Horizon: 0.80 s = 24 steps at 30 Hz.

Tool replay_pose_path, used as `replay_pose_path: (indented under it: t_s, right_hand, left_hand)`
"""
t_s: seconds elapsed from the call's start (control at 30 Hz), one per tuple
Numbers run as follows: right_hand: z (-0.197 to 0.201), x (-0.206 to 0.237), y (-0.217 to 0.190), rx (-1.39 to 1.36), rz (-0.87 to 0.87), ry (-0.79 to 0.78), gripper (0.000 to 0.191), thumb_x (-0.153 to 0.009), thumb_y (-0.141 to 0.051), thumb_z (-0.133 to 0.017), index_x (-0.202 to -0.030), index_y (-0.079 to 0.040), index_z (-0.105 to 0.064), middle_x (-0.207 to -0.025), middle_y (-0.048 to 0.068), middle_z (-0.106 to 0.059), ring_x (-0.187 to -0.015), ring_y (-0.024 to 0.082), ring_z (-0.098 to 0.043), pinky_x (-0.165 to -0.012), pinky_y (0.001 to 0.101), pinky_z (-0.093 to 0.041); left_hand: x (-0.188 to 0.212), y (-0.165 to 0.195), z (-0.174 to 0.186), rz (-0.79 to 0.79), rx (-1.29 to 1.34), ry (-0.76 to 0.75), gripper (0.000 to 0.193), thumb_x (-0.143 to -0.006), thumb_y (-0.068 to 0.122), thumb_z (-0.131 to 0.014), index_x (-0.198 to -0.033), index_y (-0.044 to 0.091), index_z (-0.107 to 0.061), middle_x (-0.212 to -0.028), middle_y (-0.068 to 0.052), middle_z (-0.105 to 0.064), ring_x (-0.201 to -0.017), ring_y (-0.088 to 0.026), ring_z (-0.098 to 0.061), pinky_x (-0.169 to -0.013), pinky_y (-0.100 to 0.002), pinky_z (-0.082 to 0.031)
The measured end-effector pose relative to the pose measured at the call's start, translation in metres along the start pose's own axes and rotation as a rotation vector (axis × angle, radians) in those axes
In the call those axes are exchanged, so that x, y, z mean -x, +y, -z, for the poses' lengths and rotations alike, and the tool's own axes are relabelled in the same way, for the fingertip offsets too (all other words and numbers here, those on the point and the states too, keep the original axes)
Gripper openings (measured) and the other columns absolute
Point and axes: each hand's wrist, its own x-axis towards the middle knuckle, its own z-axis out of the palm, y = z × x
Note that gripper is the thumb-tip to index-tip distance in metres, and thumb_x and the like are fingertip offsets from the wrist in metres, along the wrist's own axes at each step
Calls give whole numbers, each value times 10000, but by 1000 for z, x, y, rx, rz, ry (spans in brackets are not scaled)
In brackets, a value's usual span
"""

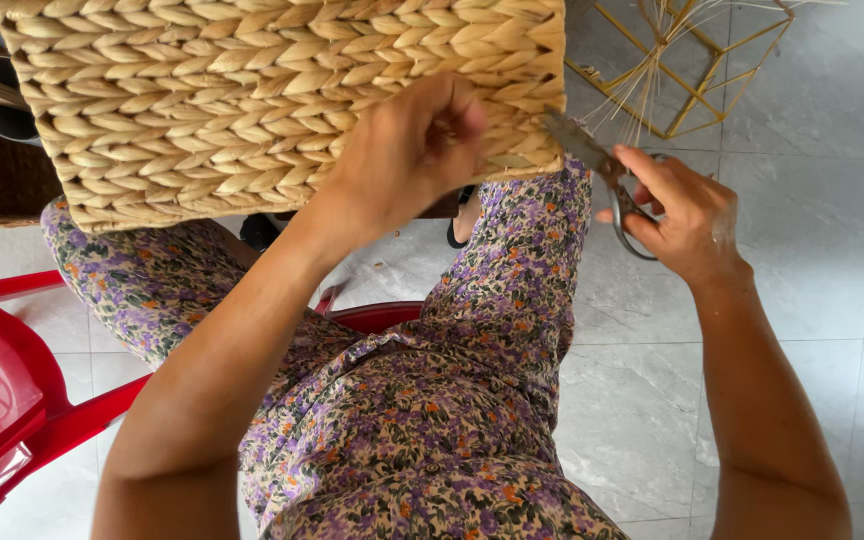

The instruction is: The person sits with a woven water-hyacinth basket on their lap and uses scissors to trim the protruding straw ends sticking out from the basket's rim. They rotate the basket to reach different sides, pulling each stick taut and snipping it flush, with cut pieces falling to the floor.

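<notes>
At nine o'clock a red plastic chair point(12, 400) stands on the grey tiled floor point(812, 250). Above it, filling ten to twelve o'clock, a woven straw basket point(252, 90) rests on the person's knees, which are clothed in flowered trousers point(432, 400). The left hand point(412, 150) lies against the basket's lower edge, fingers curled tight as if pinching a strand or gripping the weave; what exactly they hold is hidden. At two o'clock the right hand point(682, 215) has its fingers through the loops of a pair of scissors point(597, 165), whose blades look nearly closed and point at the basket's right corner, touching or just beside it. A bare wire frame point(682, 70) lies at one o'clock. This reads as trimming stray ends; the next cut calls for the blades close against the weave without nicking it.
</notes>
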Motion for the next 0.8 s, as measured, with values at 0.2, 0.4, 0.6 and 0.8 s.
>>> replay_pose_path:
  t_s: [0.2,0.4,0.6,0.8]
  right_hand:
    - [10,3,-4,103,104,-20,747,-711,-424,-956,-1356,-144,-706,-861,53,-582,-791,225,-578,-724,386,-491]
    - [10,-19,-5,114,126,-4,748,-755,-409,-961,-1409,-163,-695,-947,39,-584,-846,213,-586,-761,368,-497]
    - [13,-40,-12,178,153,-34,742,-739,-275,-976,-1426,-198,-707,-925,30,-570,-842,204,-578,-788,376,-502]
    - [16,-57,-21,221,200,-55,767,-692,-164,-958,-1421,-216,-729,-878,12,-559,-799,178,-566,-723,330,-510]
  left_hand:
    - [35,-4,-2,-168,-635,87,536,-714,272,-881,-1130,108,-585,-1032,-98,-598,-930,-307,-686,-683,-375,-567]
    - [18,-13,-2,-151,-729,227,412,-885,197,-854,-1195,86,-606,-1016,-70,-585,-919,-240,-668,-708,-343,-568]
    - [5,-13,1,-276,-824,282,182,-928,215,-829,-944,130,-669,-939,-17,-568,-873,-187,-642,-667,-326,-545]
    - [-6,-9,8,-358,-739,275,157,-948,195,-815,-956,129,-673,-969,-3,-579,-928,-199,-618,-751,-324,-552]
